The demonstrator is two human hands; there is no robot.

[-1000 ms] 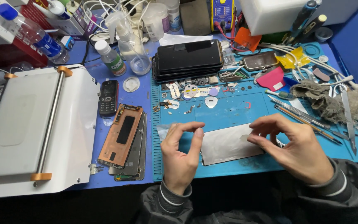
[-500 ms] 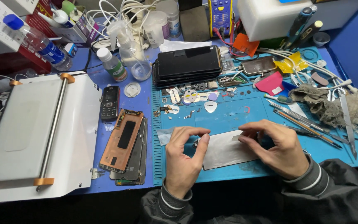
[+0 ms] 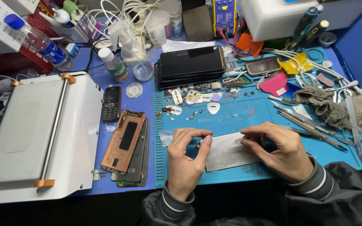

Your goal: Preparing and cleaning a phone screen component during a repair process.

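A flat grey phone panel lies on the blue work mat near the front edge. My left hand rests at the panel's left end, its thumb and forefinger curled together at that edge. My right hand lies over the panel's right end, fingertips pressing on its upper right corner. Whether either hand pinches a small part is hidden.
A copper-coloured phone frame lies on other panels left of the mat. A white laminating machine fills the left side. A stack of black phones, tweezers, a grey rag, bottles and small parts crowd the back.
Both hands have shifted slightly on the panel; my left fingers have curled closer together at its left edge. The camera has tilted a little.
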